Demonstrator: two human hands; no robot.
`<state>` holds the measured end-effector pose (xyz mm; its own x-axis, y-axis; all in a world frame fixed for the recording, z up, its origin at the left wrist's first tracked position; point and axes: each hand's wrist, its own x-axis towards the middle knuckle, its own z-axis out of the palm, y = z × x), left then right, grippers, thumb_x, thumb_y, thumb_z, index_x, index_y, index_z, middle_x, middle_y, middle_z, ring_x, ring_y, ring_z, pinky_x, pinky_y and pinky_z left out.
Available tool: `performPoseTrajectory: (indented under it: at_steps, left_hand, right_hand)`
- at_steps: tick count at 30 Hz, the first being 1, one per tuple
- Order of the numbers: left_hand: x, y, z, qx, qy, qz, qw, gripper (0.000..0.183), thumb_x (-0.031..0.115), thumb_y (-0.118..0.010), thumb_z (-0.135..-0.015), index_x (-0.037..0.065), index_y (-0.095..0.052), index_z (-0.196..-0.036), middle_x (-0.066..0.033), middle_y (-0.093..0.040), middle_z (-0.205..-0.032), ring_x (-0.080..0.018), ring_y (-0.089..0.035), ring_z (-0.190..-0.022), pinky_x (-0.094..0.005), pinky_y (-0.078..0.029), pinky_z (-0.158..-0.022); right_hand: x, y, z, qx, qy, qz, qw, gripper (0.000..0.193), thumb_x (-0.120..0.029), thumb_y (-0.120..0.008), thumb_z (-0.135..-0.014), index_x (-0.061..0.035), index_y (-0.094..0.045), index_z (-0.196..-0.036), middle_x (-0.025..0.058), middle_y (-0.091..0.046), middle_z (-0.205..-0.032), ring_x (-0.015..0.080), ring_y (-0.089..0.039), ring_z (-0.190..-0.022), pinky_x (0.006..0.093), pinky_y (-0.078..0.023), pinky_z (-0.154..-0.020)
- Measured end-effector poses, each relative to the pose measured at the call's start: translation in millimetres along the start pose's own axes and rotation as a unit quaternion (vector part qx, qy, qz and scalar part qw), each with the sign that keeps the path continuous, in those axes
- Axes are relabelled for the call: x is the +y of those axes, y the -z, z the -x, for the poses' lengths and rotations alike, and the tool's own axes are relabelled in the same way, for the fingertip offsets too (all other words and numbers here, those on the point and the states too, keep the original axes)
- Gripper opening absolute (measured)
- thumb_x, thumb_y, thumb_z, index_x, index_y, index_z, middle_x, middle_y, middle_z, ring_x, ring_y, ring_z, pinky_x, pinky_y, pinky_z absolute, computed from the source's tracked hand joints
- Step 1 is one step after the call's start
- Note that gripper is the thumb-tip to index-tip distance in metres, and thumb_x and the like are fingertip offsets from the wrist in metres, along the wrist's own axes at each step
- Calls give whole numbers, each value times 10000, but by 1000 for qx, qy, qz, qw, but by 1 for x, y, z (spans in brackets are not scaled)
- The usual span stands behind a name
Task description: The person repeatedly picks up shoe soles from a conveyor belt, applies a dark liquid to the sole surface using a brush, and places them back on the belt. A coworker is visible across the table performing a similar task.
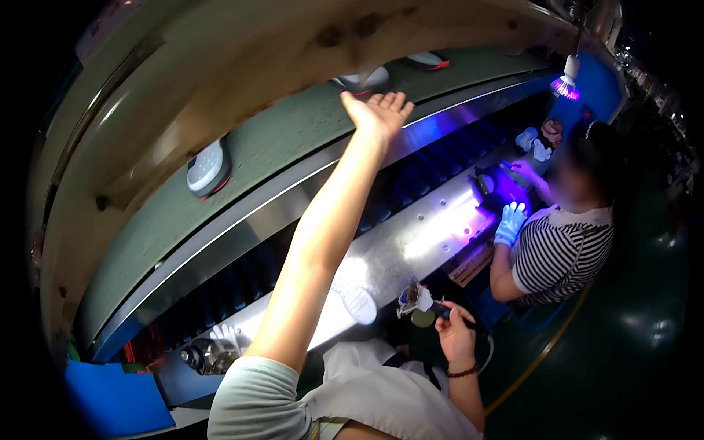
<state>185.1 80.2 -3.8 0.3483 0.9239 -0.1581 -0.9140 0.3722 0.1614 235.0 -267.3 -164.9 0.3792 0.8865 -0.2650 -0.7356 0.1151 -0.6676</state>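
Note:
My left arm stretches far forward, and my left hand (378, 114) is spread, palm up, at the edge of a green conveyor belt (286, 150). Just beyond its fingers lies a grey shoe sole (370, 79) with a red edge, partly hidden by the hood. Closer to me, my right hand (456, 339), with a beaded bracelet at the wrist, is closed round a black-handled tool (442, 308). The tool's working end is unclear beside a small whitish container (416, 297). A white sole-shaped piece (358, 304) rests on the metal bench (396, 257).
A tan hood (220, 81) overhangs the belt, which carries another grey sole (209, 170) at left. A bottle (209, 357) stands by a blue panel (117, 400). At right a co-worker in a striped shirt (565, 253) works under a purple lamp (566, 84).

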Motion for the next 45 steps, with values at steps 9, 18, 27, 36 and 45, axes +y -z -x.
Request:
performPoseTrajectory:
  at_steps: [9,18,27,36,45]
  left_hand:
    - [-66,5,-121,-149,-284,-766,558,605,321,-462,-793,-41,-274,-1239,-207,-324,-1260,-319,-326,-1164,-339,-256,-961]
    - [-76,-30,-167,-145,-204,-916,314,530,347,-484,-769,138,-353,-1239,-96,-328,-1297,-330,-276,-1181,-426,-232,-961]
    - [-47,-16,-110,-184,-383,-867,262,231,304,-541,-752,89,-605,-698,-61,-595,-751,-246,-537,-751,-355,-409,-654]
    - [-50,71,72,50,-451,-364,813,217,78,-530,-731,27,-478,-935,-97,-442,-928,-208,-437,-907,-298,-339,-832]
    - [46,111,145,-183,173,-188,949,479,-104,-446,-658,-108,-359,-1130,-238,-479,-1077,-303,-520,-974,-402,-420,-872]
  right_hand:
    - [-9,17,-7,49,-16,116,992,218,74,-536,-708,39,-566,-921,116,-601,-889,124,-558,-685,210,-451,-621]
    - [-27,36,5,91,-22,258,961,238,-25,-537,-743,14,-546,-978,88,-562,-811,107,-506,-628,207,-423,-572]
    - [-28,32,-27,67,-92,161,980,209,70,-522,-720,51,-533,-929,187,-564,-950,157,-543,-694,241,-449,-635]
    - [-2,7,-50,-18,-155,88,984,214,13,-561,-737,17,-540,-950,86,-581,-899,120,-557,-728,202,-436,-622]
    - [30,-3,-44,-73,-108,132,983,185,11,-554,-745,-2,-560,-929,94,-587,-915,126,-555,-776,214,-437,-657]
